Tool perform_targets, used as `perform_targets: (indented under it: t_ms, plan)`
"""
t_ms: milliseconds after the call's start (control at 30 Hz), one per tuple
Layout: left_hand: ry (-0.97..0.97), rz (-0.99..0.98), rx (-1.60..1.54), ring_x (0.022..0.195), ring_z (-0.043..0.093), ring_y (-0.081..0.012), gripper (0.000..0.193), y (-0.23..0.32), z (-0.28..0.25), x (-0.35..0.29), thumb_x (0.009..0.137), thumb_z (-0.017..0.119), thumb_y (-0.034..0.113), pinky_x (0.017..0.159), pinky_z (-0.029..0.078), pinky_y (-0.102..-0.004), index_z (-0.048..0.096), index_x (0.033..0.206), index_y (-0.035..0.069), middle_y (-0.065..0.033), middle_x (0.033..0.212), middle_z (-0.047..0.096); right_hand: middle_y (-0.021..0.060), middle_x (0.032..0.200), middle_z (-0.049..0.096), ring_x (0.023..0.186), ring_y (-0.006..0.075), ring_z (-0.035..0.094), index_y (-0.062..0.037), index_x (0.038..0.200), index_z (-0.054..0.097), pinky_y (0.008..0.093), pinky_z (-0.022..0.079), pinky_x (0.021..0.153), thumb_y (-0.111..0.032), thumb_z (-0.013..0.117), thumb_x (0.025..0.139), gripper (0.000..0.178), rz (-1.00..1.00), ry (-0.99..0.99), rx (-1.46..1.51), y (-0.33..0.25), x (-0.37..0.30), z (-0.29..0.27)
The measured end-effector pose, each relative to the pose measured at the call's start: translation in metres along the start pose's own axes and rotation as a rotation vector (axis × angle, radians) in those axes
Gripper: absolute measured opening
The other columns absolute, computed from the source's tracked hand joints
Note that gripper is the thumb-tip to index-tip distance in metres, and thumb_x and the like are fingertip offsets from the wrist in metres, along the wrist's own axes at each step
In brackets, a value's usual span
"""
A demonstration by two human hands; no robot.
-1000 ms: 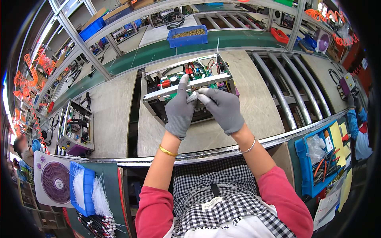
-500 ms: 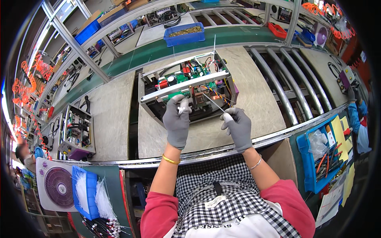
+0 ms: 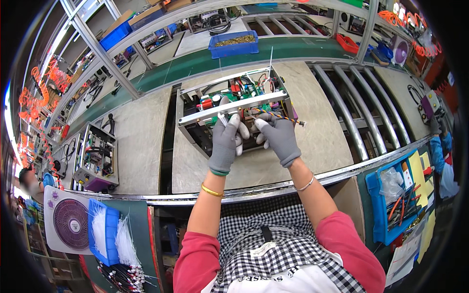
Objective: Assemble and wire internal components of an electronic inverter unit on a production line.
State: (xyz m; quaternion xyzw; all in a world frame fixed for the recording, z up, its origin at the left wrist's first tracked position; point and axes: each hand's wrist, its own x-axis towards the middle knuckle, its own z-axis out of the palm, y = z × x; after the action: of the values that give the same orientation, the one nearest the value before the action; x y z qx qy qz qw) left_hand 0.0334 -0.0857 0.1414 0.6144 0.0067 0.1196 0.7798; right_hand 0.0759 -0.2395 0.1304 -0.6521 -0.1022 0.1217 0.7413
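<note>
An open metal-framed electronic unit with a green circuit board stands on the work board in front of me. My left hand, in a grey glove with pale fingertips, is at its near side with the fingers bent together. Close beside it, my right hand has its thumb and fingers pinched in front of the unit. What lies between the fingertips of either hand is too small to make out. A twisted multicoloured wire bundle passes just above the right hand, its loose connector end pointing right. A thin pale strip sticks up from the unit's far side.
Metal rollers lie to the right. A second open unit stands left. Near me are a fan, a blue bin of white cable ties and a blue tool tray. A blue box of brass-coloured parts stands behind.
My right hand has moved up and left to the unit, close to my left hand. The thin strip that ran from it no longer shows. The wire bundle's end now sticks out to the right.
</note>
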Motion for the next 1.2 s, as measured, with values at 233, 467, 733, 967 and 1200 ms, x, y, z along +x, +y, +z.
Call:
perform_targets:
  t_ms: [233,467,733,967,1200]
  plan:
    - [-0.033,-0.014,-0.143,0.038,0.035,-0.0062,0.065,0.0,0.004,0.0,0.101,0.043,0.018,0.031,0.033,-0.0216,0.009,0.155,0.011,-0.0076,0.066,0.057,0.0055,0.083,0.07,0.056,0.0082,0.06,-0.0014,0.105,0.064,0.0205,0.044,0.044,-0.019,0.062,0.092,0.022,0.018,0.03,-0.151,0.001,-0.002,-0.007]
    - [0.009,0.0,-0.098,0.037,0.036,-0.0056,0.021,0.0,0.006,0.002,0.1,0.048,0.024,0.029,0.03,-0.0222,0.053,0.1,0.003,-0.0049,0.065,0.055,0.0048,0.085,0.07,0.057,0.0082,0.061,-0.0024,0.102,0.064,0.0201,0.044,0.044,-0.021,0.061,0.093,0.021,0.022,0.06,-0.012,0.008,-0.007,0.0]
    - [0.024,-0.066,-0.202,0.037,0.04,-0.0076,0.032,-0.003,0.003,0.005,0.1,0.05,0.022,0.029,0.031,-0.0225,0.057,0.122,0.0,-0.0038,0.061,0.054,0.0033,0.073,0.067,0.056,0.0086,0.059,-0.0022,0.095,0.066,0.0239,0.046,0.05,-0.018,0.065,0.09,0.016,-0.26,0.068,-0.433,-0.011,-0.005,0.004]
    - [0.29,0.118,0.052,0.05,0.053,-0.006,0.026,-0.025,0.01,-0.016,0.099,0.058,0.02,0.043,0.043,-0.02,0.066,0.112,-0.002,-0.0075,0.078,0.068,0.0006,0.072,0.065,0.061,0.0073,0.059,-0.003,0.099,0.067,0.0233,0.047,0.055,-0.017,0.067,0.089,0.017,-0.473,0.123,-0.522,-0.012,-0.002,0.006]
    - [-0.015,0.282,0.516,0.082,0.064,-0.0112,0.024,-0.008,-0.014,-0.005,0.093,0.064,0.013,0.075,0.05,-0.0254,0.069,0.114,0.004,-0.0061,0.095,0.072,0.0004,0.079,0.065,0.064,0.0065,0.059,-0.0041,0.104,0.068,0.0222,0.047,0.058,-0.015,0.066,0.089,0.019,-0.249,-0.007,-0.262,-0.018,-0.006,-0.002]
